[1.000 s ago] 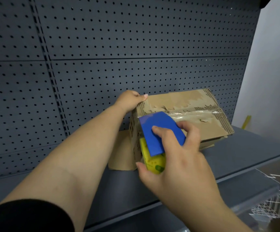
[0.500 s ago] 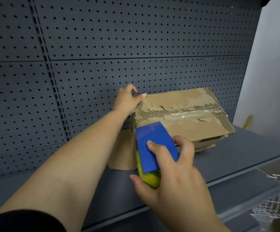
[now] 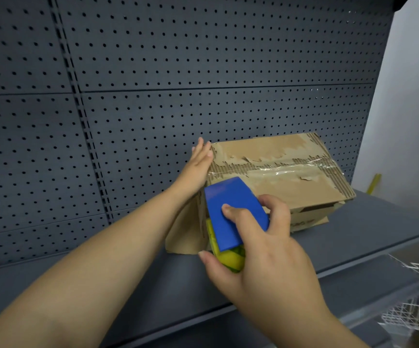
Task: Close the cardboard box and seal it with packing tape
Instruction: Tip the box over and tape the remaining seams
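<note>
A worn brown cardboard box [image 3: 291,187] sits on the dark grey shelf [image 3: 379,222], its top flaps down with a strip of clear tape [image 3: 293,169] along the seam. My left hand [image 3: 198,164] presses flat with straight fingers against the box's left end. My right hand [image 3: 261,249] grips a blue and yellow tape dispenser [image 3: 231,214] held against the box's near left corner. A loose cardboard flap [image 3: 183,234] sticks out at the lower left of the box.
A dark pegboard wall [image 3: 178,84] rises right behind the box. A white wire basket [image 3: 414,305] hangs below the shelf at the lower right. A yellow object [image 3: 373,183] leans by the pale wall at the right.
My right hand has drawn the dispenser down off the box top onto the near left corner. My left hand's fingers have straightened from a curl over the top edge to lie flat on the end.
</note>
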A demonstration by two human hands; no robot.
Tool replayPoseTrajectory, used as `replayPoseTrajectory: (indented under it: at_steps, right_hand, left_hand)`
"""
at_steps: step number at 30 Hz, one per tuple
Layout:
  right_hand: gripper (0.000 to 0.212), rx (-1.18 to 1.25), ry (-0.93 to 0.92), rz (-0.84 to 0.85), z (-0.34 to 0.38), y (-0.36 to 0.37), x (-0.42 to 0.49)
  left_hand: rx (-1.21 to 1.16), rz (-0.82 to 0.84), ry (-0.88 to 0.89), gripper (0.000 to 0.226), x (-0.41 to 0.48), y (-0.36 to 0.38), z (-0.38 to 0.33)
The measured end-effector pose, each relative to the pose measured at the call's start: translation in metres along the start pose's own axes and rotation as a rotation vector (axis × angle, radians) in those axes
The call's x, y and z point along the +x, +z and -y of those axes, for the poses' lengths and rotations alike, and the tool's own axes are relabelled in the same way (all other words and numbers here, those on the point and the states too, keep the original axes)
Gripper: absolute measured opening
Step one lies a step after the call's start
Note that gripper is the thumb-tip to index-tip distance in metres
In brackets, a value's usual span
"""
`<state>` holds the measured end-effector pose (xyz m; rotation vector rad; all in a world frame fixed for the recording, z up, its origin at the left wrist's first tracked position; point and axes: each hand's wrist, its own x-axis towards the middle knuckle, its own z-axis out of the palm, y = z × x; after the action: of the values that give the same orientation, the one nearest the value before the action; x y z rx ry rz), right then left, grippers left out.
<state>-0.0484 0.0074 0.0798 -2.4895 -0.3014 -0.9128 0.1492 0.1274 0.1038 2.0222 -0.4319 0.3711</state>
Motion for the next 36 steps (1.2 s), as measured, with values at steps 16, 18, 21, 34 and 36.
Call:
replayPoseTrajectory:
  at_steps: [16,18,21,34,36]
  right_hand:
    - [0.078,0.060,0.030,0.011,-0.009,0.010,-0.014]
    - [0.077,0.102,0.047,0.028,-0.010,0.003,-0.021]
    - [0.078,0.179,0.135,0.126,-0.013,-0.011,-0.027]
    - [0.075,0.244,0.142,0.212,-0.001,-0.040,-0.088]
    - [0.075,0.243,0.116,0.203,-0.004,-0.034,-0.096]
  left_hand:
    - [0.008,0.027,-0.055,0.052,0.000,0.009,-0.003]
    - [0.049,0.011,-0.086,0.052,-0.004,0.010,-0.009]
    - [0.065,0.016,-0.099,0.052,-0.012,0.016,-0.017]
    - [0.212,-0.029,-0.176,0.052,-0.016,0.012,-0.025]
    - [0.229,-0.028,-0.180,0.052,-0.014,0.011,-0.024]
